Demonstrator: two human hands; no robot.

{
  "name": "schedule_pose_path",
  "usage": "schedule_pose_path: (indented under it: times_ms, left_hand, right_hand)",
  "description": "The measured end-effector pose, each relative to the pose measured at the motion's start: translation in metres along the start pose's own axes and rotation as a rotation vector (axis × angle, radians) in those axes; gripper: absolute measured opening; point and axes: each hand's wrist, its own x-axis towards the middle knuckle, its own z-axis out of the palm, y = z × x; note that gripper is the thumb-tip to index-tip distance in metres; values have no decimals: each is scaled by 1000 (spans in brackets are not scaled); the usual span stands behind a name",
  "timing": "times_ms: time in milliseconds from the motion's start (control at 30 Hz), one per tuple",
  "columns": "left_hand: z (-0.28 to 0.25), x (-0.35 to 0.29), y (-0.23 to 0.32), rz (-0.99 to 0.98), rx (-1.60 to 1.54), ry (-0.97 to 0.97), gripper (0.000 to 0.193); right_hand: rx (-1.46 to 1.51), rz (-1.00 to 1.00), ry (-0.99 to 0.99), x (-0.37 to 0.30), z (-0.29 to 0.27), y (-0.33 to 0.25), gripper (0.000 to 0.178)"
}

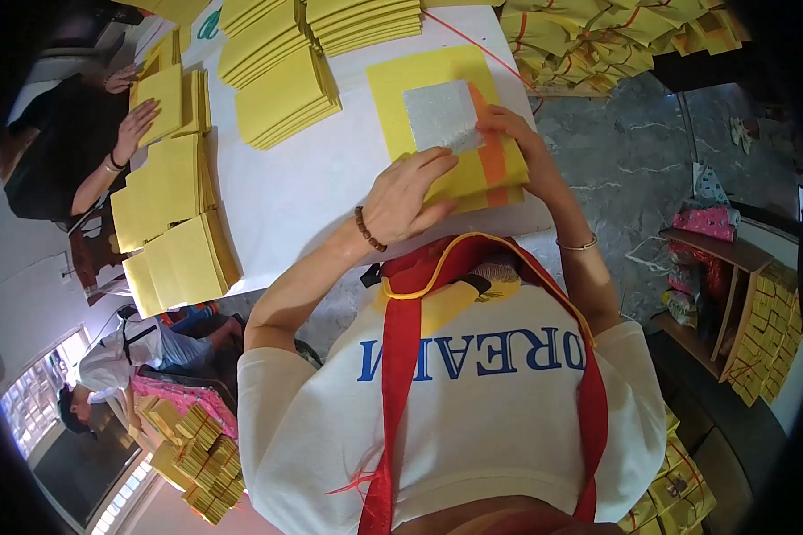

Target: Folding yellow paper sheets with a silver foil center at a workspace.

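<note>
Before me on the white tabletop lies a stack of yellow paper sheets (388, 85) with a silver foil square (440, 113) and an orange strip (492, 168) on its top. My left hand (410, 194) rests on its near left part, fingers stretched out and thumb apart, fingertips by the lower edge of the foil. My right hand (525, 147) grips the stack's right edge, with its fingers curled over the orange strip beside the foil. What lies under my right palm is hidden.
Folded yellow paper bundles (285, 98) stand in rows on the white table (285, 192). At the left, a co-worker's hand (136, 125) rests on another bundle. Tied yellow bundles (598, 45) pile up at the far right. A wooden shelf (714, 250) stands on the right; another person (143, 352) is lower left.
</note>
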Motion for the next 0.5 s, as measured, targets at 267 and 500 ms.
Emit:
schedule_pose_path:
  times_ms: [267,500]
  left_hand:
    - [-18,-32,-21,205,195,279,67]
    - [-1,-14,-40,31,494,313,40]
  right_hand:
    - [101,1,25,-4,-1,12,33]
    - [63,-91,-25,3,-8,7,27]
